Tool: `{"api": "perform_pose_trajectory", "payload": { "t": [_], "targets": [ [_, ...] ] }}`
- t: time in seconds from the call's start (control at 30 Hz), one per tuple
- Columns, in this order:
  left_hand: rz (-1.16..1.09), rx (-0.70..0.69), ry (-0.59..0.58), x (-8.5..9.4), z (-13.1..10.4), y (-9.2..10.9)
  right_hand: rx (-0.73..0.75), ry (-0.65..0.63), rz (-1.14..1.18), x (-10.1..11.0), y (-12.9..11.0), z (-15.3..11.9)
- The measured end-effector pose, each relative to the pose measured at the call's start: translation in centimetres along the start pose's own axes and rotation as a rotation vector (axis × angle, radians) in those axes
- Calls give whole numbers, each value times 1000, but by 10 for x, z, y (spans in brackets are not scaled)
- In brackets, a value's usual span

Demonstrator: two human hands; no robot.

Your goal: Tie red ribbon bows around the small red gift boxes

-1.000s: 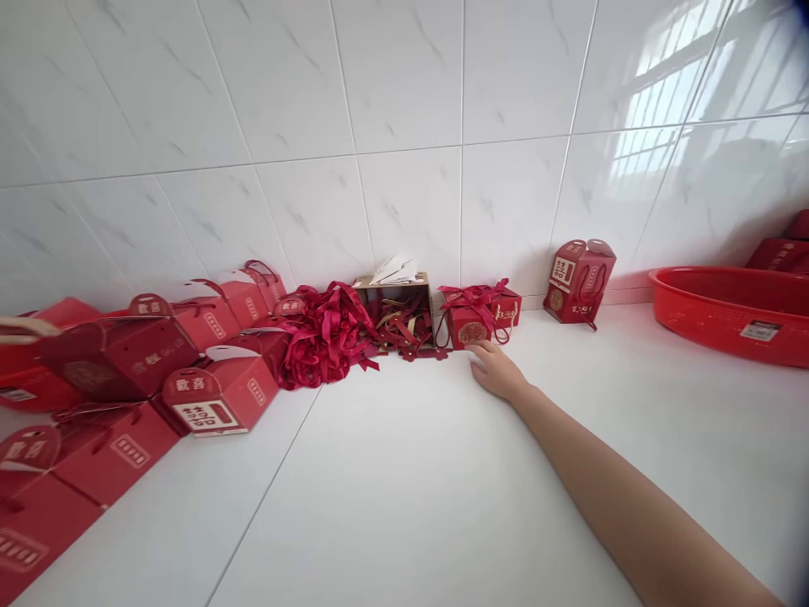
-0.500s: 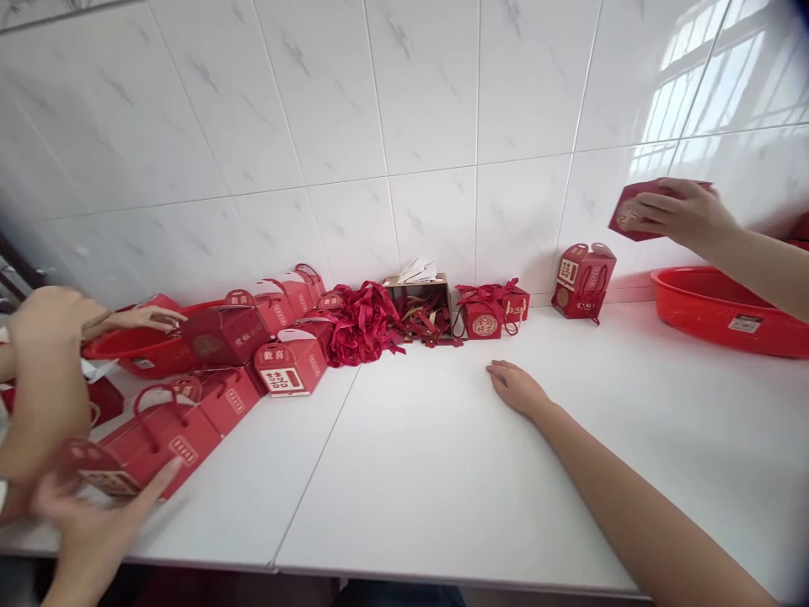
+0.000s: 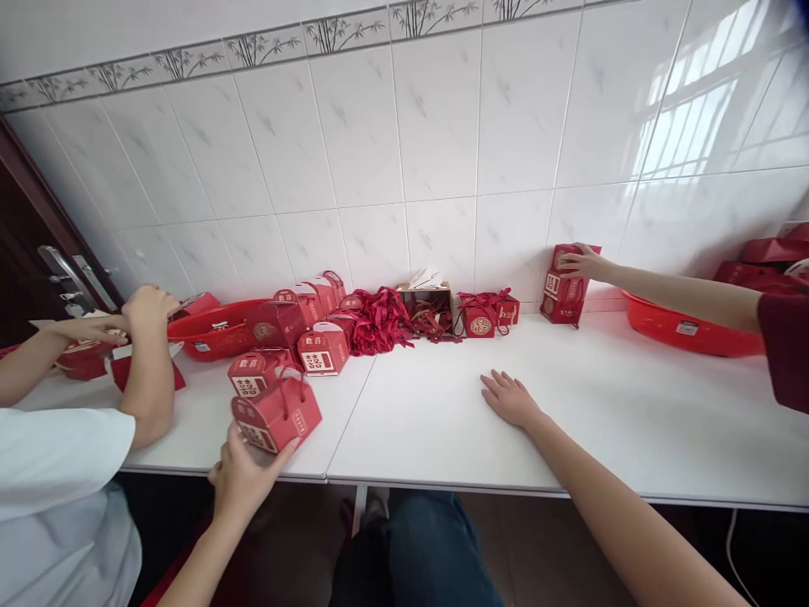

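Observation:
My left hand (image 3: 243,480) grips the near end of a red gift box (image 3: 278,415) with a cord handle, at the table's front left. Just behind that box stands another red box (image 3: 253,371). My right hand (image 3: 511,400) rests palm down on the white table (image 3: 430,421), fingers spread, with nothing in it. Further back are a heap of dark red ribbons (image 3: 379,320), an open carton (image 3: 430,314) of ribbon pieces and a red box with a bow (image 3: 481,316).
At the left, a co-worker's hands (image 3: 148,305) are near a red basin (image 3: 221,333). On the right, another person's hand (image 3: 580,261) touches the top of stacked red boxes (image 3: 562,291), beside a second red basin (image 3: 688,324).
The view has tilted up and shifted left. My left hand has taken hold of the nearest red box. The right-hand person's box has come down onto the standing one.

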State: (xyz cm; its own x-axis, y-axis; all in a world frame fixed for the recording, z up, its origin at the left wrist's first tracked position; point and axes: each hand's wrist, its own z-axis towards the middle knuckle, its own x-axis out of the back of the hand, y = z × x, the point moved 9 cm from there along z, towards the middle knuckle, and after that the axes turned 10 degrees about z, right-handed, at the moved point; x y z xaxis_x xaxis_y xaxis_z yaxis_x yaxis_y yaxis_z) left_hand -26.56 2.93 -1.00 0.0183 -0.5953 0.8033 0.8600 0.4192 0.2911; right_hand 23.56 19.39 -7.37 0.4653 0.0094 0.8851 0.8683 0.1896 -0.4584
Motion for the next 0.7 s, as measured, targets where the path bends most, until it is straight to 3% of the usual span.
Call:
{"api": "perform_pose_trajectory", "payload": {
  "t": [0.13, 0.3, 0.47, 0.7],
  "targets": [
    [-16, -38, -53, 4, -16, 34, -21, -48, -42, -3, -7, -23],
    [-44, -67, -87, 1, -29, 62, -26, -72, -84, -3, -13, -51],
    [-68, -120, -161, -11, -38, 95, -36, -92, -104, -6, -17, -71],
    [-112, -294, -315, -36, -60, 165, -83, -118, -118, -9, -14, -72]
  ]
}}
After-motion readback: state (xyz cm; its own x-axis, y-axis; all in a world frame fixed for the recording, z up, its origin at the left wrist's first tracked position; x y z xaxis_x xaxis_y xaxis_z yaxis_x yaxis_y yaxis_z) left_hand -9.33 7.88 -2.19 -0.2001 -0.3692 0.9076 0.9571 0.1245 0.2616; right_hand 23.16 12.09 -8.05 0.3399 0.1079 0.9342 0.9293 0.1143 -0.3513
